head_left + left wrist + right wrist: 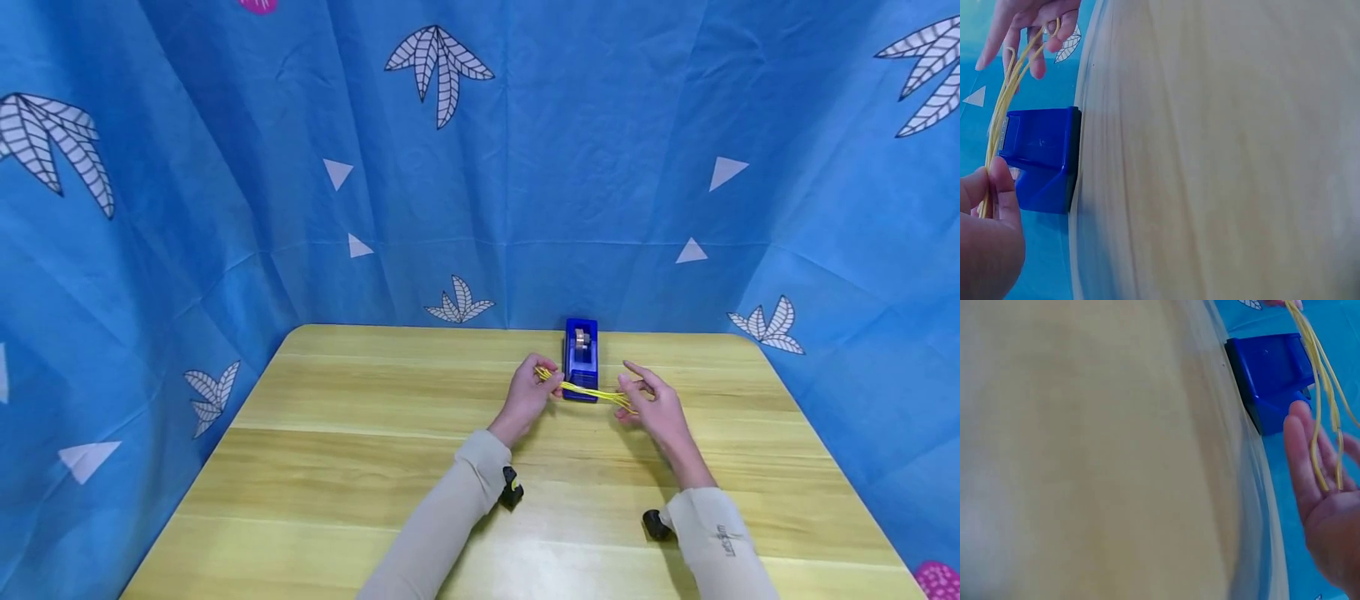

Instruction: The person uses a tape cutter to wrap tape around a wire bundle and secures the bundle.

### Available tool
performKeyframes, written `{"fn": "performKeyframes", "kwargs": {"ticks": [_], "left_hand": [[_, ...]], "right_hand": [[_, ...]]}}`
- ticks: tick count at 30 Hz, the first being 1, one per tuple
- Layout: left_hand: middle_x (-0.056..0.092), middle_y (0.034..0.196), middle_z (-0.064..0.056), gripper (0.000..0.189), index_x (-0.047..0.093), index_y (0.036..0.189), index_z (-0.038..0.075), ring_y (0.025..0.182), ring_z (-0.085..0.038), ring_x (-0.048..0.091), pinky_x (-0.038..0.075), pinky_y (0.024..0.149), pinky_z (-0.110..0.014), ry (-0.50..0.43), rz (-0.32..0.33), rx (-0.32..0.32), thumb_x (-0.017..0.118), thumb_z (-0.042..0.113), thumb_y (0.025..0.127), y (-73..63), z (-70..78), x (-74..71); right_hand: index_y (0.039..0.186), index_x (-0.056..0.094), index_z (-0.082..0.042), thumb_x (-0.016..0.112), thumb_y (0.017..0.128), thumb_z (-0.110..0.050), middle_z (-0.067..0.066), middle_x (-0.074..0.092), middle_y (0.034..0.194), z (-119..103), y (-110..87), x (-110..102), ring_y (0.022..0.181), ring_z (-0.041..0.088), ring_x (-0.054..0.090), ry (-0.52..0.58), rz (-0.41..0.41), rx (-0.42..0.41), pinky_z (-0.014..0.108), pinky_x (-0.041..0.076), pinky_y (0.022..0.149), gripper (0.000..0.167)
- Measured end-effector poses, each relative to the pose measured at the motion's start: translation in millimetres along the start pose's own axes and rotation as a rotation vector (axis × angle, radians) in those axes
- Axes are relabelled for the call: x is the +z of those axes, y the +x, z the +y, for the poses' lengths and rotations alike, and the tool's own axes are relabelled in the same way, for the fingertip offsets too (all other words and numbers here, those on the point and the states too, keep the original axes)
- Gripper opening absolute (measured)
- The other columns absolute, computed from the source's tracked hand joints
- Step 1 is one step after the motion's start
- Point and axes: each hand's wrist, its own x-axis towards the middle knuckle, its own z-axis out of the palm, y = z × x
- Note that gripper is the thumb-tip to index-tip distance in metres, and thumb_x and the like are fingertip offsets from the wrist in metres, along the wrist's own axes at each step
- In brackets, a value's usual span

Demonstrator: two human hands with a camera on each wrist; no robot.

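A bundle of thin yellow cord (588, 391) stretches between the two hands in the head view. My left hand (527, 395) pinches its left end between thumb and fingers, as the left wrist view also shows. My right hand (662, 410) is at the other end with its fingers spread and fairly straight; in the right wrist view the strands (1322, 381) hang down past the fingers to the palm. Behind the cord stands a blue tape dispenser (1038, 144) with a roll of tape (580, 339), its front partly crossed by the strands in the head view.
The wooden table (360, 467) ends close behind the dispenser. A blue curtain (600, 167) with leaf prints hangs at the back and sides. Small black devices (512, 488) sit at both wrists, beside the light sleeves (450, 508).
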Motion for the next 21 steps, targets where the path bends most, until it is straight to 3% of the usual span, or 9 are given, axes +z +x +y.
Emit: {"fn": "performKeyframes", "kwargs": {"ticks": [3,7,13,16,21], "left_hand": [[0.063,0.103,-0.008,0.014,0.058,0.111,0.004,0.090,-0.039,0.070,0.062,0.079,-0.045,0.045,-0.002,0.036,0.066,0.003,0.100,-0.8,3.5,1.0],[0.062,0.106,-0.007,0.015,0.058,0.110,0.006,0.095,-0.040,0.070,0.062,0.084,-0.048,0.062,-0.013,0.063,0.067,0.004,0.099,-2.6,5.4,0.9],[0.062,0.106,-0.006,0.016,0.058,0.109,0.006,0.095,-0.042,0.070,0.062,0.085,-0.049,0.080,-0.011,0.092,0.069,0.003,0.098,-3.3,5.0,0.3],[0.062,0.106,-0.007,0.016,0.058,0.109,0.006,0.091,-0.039,0.071,0.063,0.081,-0.046,0.119,-0.006,0.110,0.069,0.003,0.098,-2.3,4.8,-0.2],[0.062,0.107,-0.012,0.017,0.059,0.114,0.001,0.088,-0.032,0.069,0.063,0.078,-0.039,0.180,-0.002,0.134,0.066,0.000,0.098,-0.3,3.8,-0.9]], "right_hand": [[0.155,0.045,-0.007,0.059,0.101,-0.055,0.022,0.063,0.125,-1.3,3.7,-1.4,0.077,0.023,0.075,-0.006,0.007,0.074,0.037,0.065,0.071,0.073],[0.141,0.060,0.000,0.061,0.102,-0.052,0.011,0.074,0.110,-2.1,8.7,-1.4,0.073,0.015,0.067,-0.066,-0.046,0.156,0.030,0.059,0.061,0.065],[0.122,0.072,0.001,0.065,0.102,-0.044,0.003,0.072,0.093,-2.8,11.6,3.1,0.060,0.010,0.052,-0.137,-0.072,0.195,0.027,0.049,0.054,0.049],[0.120,0.074,-0.002,0.067,0.101,-0.042,0.007,0.072,0.098,-5.0,12.2,4.0,0.056,0.010,0.049,-0.148,-0.058,0.195,0.028,0.048,0.051,0.045],[0.122,0.074,-0.004,0.070,0.099,-0.039,0.019,0.069,0.120,-7.3,12.7,5.8,0.055,0.011,0.050,-0.141,-0.048,0.172,0.026,0.045,0.049,0.042]]}}
